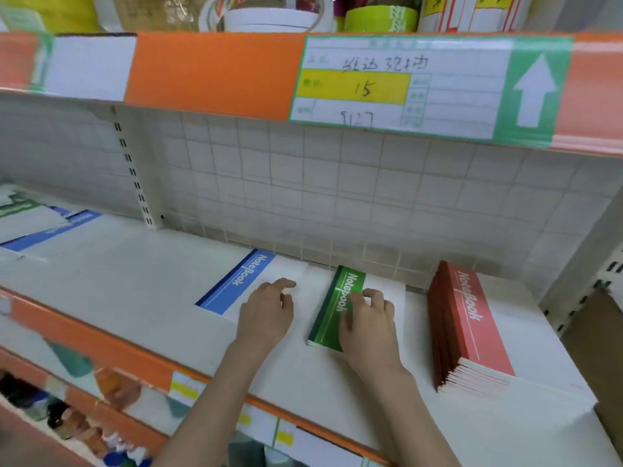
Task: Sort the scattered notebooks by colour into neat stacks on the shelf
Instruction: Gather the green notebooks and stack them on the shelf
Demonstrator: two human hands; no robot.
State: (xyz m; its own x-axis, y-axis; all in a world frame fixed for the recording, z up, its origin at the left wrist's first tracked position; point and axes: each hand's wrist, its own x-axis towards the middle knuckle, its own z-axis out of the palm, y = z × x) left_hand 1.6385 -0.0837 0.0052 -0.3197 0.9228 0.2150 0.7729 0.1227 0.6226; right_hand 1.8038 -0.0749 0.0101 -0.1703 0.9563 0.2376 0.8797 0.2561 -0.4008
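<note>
On the white shelf (pixel 128 284) lie three sorted groups. A blue-spined notebook stack (pixel 232 284) sits left of centre; my left hand (pixel 266 311) rests flat on its white cover. To the right lies a low green-spined notebook stack (pixel 332 308), and my right hand (pixel 367 321) rests on top of it with fingers slightly bent. A taller red-spined notebook stack (pixel 472 325) stands at the right, apart from both hands. More scattered notebooks (pixel 43 227), blue and green, lie at the far left of the shelf.
An upper shelf edge with an orange strip and a price label (pixel 397 85) hangs overhead. A white gridded back panel (pixel 303 183) closes the rear. A shelf upright (pixel 580 264) stands at the right. Below the orange front rail (pixel 101 345) are small bottles.
</note>
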